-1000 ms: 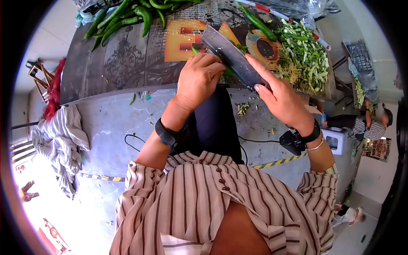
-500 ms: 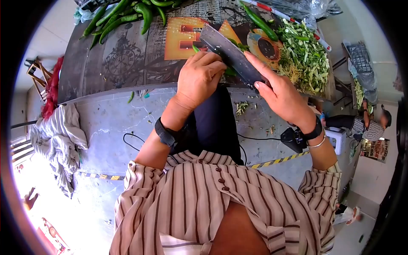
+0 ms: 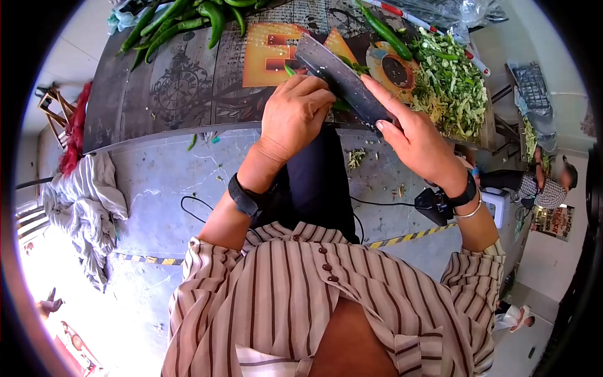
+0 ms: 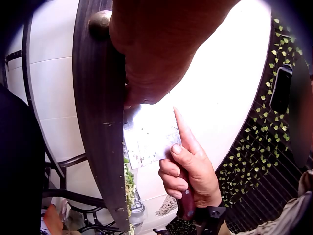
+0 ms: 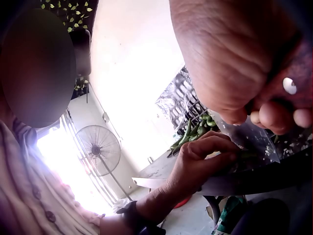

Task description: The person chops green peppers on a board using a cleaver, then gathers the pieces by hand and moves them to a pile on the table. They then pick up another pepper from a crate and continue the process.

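Observation:
In the head view my right hand (image 3: 419, 143) grips a cleaver (image 3: 339, 76), index finger stretched along the blade. Its dark red handle (image 4: 186, 201) shows in the left wrist view. The blade slants over the table's front part, specked with bits. Against its left face my left hand (image 3: 294, 116) curls its fingers, holding down a green chili pepper (image 3: 289, 71), mostly hidden under the fingers. Some green pieces (image 3: 355, 66) lie on the blade's far side. To the right spreads a pile of chopped green peppers (image 3: 451, 88).
Whole green peppers (image 3: 182, 28) are heaped at the table's back left; one long pepper (image 3: 388, 32) lies beside the chopped pile. A red and white pole (image 3: 411, 20) crosses the back right. Scraps (image 3: 356, 158) litter the floor. Another person (image 3: 548, 185) is at far right.
The view has shifted slightly. Both hands and the cleaver keep almost the same place and pose.

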Tool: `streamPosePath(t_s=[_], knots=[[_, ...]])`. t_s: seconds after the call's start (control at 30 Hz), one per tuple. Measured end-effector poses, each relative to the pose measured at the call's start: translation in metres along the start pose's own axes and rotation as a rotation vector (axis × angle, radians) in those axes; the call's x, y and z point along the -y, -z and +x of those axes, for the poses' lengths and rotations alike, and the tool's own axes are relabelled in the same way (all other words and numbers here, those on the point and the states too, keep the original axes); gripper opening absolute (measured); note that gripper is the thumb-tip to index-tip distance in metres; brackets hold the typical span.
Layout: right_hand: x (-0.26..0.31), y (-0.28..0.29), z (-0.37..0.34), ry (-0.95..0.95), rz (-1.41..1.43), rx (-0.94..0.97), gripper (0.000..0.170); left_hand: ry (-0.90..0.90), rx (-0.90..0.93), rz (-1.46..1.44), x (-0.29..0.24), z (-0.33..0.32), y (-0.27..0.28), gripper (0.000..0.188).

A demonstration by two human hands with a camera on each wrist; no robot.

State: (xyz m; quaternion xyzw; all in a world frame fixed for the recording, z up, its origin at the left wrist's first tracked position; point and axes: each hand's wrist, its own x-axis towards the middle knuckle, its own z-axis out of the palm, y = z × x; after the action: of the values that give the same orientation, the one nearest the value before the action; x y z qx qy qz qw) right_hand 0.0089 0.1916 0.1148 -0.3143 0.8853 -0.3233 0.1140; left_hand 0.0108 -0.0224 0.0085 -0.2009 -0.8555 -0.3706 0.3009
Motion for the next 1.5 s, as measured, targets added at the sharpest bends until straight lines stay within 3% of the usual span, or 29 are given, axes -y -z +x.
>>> streamPosePath(t_s=[0.6,1.13,1.2,1.5], knots=[[0.0060,0.0035,0.0016,-0.119,-0.004,0.064,0.067,0.012,0.000,-0.007,-0.0008,-0.0001,-0.0008,0.010],[0.0039,0.0037,0.0050,-0.038,0.012,0.034,0.066,0.002,-0.014,0.007,0.0001,0.0001,-0.0005,0.011],[0.0106,0.0093,0.0067,-0.161,0.019,0.121,0.066,0.003,-0.015,0.004,0.0000,0.0002,-0.0004,0.011],[0.0057,0.0069,0.0093,-0.045,0.027,0.082,0.066,0.006,-0.016,0.014,-0.0003,0.0000,0.0003,0.010]])
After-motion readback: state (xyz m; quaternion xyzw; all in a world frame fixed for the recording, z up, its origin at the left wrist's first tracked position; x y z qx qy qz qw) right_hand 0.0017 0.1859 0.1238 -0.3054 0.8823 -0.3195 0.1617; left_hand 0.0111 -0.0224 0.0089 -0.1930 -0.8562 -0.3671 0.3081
